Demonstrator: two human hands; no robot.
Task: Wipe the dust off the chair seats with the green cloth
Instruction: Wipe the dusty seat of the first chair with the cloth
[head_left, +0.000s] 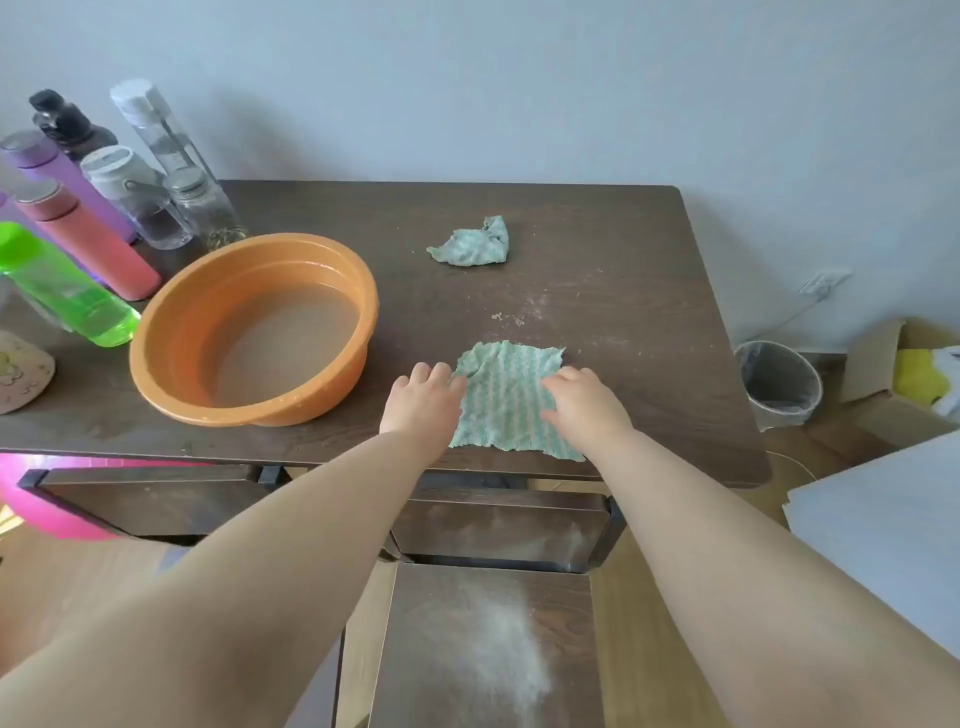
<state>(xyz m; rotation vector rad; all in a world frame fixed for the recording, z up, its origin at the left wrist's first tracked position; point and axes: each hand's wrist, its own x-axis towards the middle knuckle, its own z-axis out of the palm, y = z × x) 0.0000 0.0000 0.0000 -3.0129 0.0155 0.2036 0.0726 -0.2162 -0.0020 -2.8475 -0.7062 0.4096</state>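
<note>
A green striped cloth (506, 395) lies spread flat near the front edge of the dark wooden table (623, 291). My left hand (423, 402) rests at the cloth's left edge with its fingers curled onto the fabric. My right hand (584, 402) lies on the cloth's right side, fingers bent over it. A second green cloth (470, 243) sits crumpled farther back. Below the table, a dark chair seat (488, 644) carries a streak of pale dust. Another seat (498, 532) behind it is dusty too, and a further seat (150, 501) is at the left.
An orange basin (249, 332) holding water stands left of the cloth. Several bottles and jars (104, 208) crowd the table's back left corner. A lined waste bin (776, 382) and a cardboard box (904, 374) stand on the floor at the right.
</note>
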